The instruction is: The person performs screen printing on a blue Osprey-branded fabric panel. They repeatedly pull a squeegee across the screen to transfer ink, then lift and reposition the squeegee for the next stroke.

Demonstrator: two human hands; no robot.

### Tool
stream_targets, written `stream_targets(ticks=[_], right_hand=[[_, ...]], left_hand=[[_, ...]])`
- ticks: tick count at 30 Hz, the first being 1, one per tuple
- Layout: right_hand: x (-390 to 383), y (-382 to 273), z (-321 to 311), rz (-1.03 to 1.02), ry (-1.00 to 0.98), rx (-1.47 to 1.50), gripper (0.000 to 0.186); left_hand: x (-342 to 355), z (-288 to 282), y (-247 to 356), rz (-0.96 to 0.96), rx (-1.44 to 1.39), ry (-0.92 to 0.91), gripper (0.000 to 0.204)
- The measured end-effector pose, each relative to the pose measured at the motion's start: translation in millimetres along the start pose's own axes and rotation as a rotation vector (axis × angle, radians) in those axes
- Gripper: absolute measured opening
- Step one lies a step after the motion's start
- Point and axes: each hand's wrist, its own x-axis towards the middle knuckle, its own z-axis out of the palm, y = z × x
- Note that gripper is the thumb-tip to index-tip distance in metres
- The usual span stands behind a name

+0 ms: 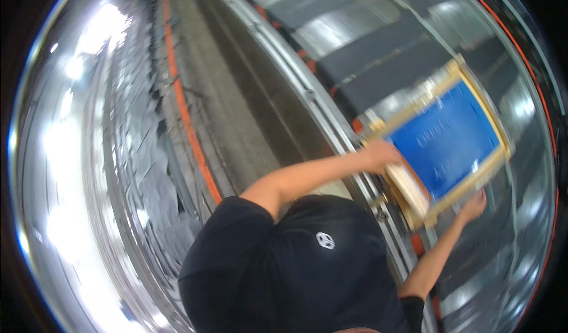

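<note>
A screen-printing frame [496,113] with a blue mesh panel [445,139] and yellowish taped edges lies tilted over the dark pieces on the long table at right. My left hand [381,157] is closed over the frame's left edge, its fingertips blurred. Just below that hand, a pale wooden squeegee [408,190] rests inside the frame along its left end. My right hand [473,206] is at the frame's near edge with curled fingers. Whether it grips that edge or only touches it is hard to see.
Black fabric pieces [378,67] and shiny silver patches [346,28] cover the table. A metal rail [296,81] edges it. Left of the rail runs a concrete aisle [236,90] with an orange strip [186,117]. Grey sheets [139,155] hang over another table at far left.
</note>
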Motion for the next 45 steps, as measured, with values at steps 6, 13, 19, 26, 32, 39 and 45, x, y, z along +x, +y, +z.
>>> stream_targets(ticks=[6, 13, 19, 26, 32, 39, 45], right_hand=[[-46, -114, 124, 0.011, 0.049, 0.222, 0.027], [-95, -211, 213, 0.136, 0.052, 0.259, 0.022], [-103, -244, 239, 0.211, 0.026, 0.217, 0.020], [-99, -211, 260, 0.216, 0.049, 0.049, 0.026], [-104, -233, 259, 0.292, 0.012, 0.020, 0.026], [-96, -241, 238, 0.313, -0.113, -0.061, 0.030], [-83, -242, 217, 0.013, -0.322, -0.486, 0.036]], left_hand=[[-15, -119, -100, -0.108, 0.135, -0.210, 0.051], [-24, -224, -195, -0.146, 0.111, -0.372, 0.052], [-49, -240, -224, -0.043, 0.153, -0.261, 0.054], [-78, -266, -213, -0.065, 0.163, -0.285, 0.060], [-103, -257, -218, 0.015, 0.199, -0.374, 0.063], [-28, -227, -254, 0.060, 0.242, -0.236, 0.064], [105, -193, -321, 0.097, 0.218, -0.113, 0.062]])
